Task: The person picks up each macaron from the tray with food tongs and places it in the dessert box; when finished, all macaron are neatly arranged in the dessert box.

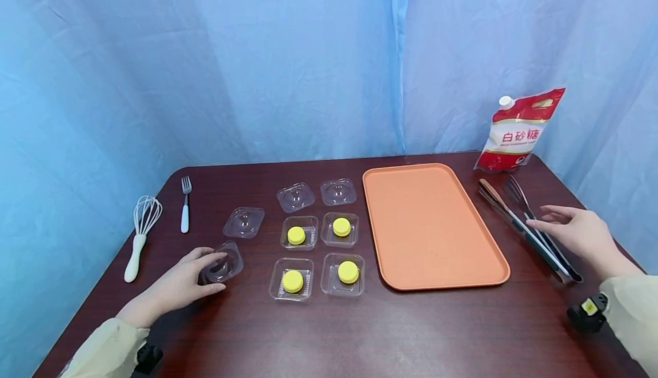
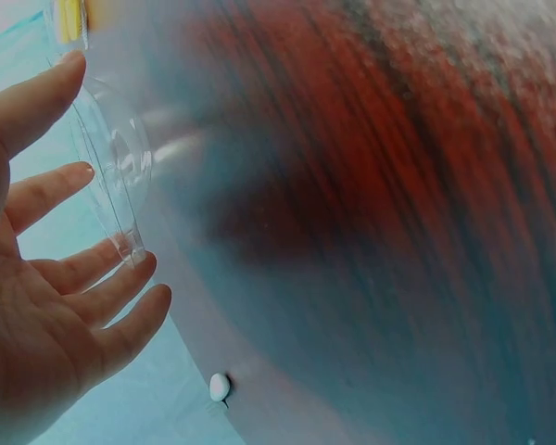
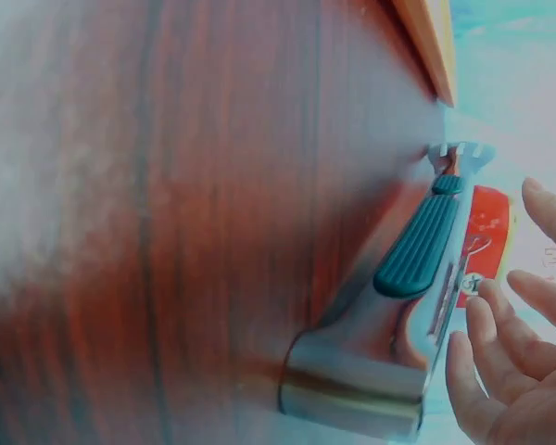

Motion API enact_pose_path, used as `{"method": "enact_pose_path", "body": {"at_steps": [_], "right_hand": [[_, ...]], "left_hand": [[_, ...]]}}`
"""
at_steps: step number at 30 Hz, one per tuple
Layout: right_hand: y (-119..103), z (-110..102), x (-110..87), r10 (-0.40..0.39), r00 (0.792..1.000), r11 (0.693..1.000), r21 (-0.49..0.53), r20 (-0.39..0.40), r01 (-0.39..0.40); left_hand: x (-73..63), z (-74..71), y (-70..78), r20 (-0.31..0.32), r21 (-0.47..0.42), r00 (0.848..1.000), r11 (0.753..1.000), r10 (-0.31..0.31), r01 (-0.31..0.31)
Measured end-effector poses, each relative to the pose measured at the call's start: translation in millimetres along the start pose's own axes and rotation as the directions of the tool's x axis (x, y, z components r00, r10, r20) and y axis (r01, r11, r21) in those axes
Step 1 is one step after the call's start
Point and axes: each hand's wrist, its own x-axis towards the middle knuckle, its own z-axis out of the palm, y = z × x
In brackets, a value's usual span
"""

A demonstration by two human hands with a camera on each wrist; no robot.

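One tongs pair [image 3: 403,273] lies slantwise beside right hand [image 1: 578,232], tips far-left.

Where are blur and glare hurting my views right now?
Head: mostly crisp, with a soft sheen across the table's near middle; left wrist: tabletop smeared, pale grainy glare top right, a bright reflection beside the clear lid; right wrist: tabletop blurred, whitish at left, tongs clearer.

We see table [image 1: 390,332]: dark reddish-brown, streaked | tray [image 1: 432,229]: orange | discs [image 1: 293,281]: yellow | boxes [image 1: 277,293]: clear | lids [image 1: 244,222]: clear | tongs [image 3: 406,267]: silver, green | bag [image 1: 518,135]: red and white, thin gold bands | whisk [image 1: 136,252]: white | fork [image 1: 185,212]: silver, white | curtain [image 1: 288,69]: light blue | sleeves [image 1: 629,306]: cream
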Motion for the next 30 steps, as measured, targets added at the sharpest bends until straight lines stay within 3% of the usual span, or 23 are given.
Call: {"method": "enact_pose_path", "body": {"at_steps": [4,9,15,21,30], "right_hand": [[-9,-1,-4.4,0.004,1.0,0.998,0.06,-0.008,-0.003],[-24,-2,-12.5,-0.059,0.998,0.993,0.107,-0.011,0.06],[-49,5,-23.0,-0.158,0.986,0.984,0.08,-0.046,0.161],[-75,15,-33.8,-0.28,0.958,0.957,0.062,-0.067,0.284],[-108,33,-50.6,-0.429,0.899,0.89,0.128,-0.085,0.437]], "left_hand": [[-1.6,0.0,-0.2,-0.018,0.003,1.0,1.0,-0.001,0.001],[-4.8,-2.6,-0.7,-0.068,0.01,0.998,1.0,0.009,-0.008],[-8.0,-6.5,-0.5,-0.128,0.007,0.991,0.999,0.043,-0.042],[-8.9,-8.4,1.6,-0.157,-0.013,0.986,0.999,0.049,-0.052],[-6.1,-11.1,14.2,-0.178,-0.074,0.982,0.995,0.059,-0.073]]}}
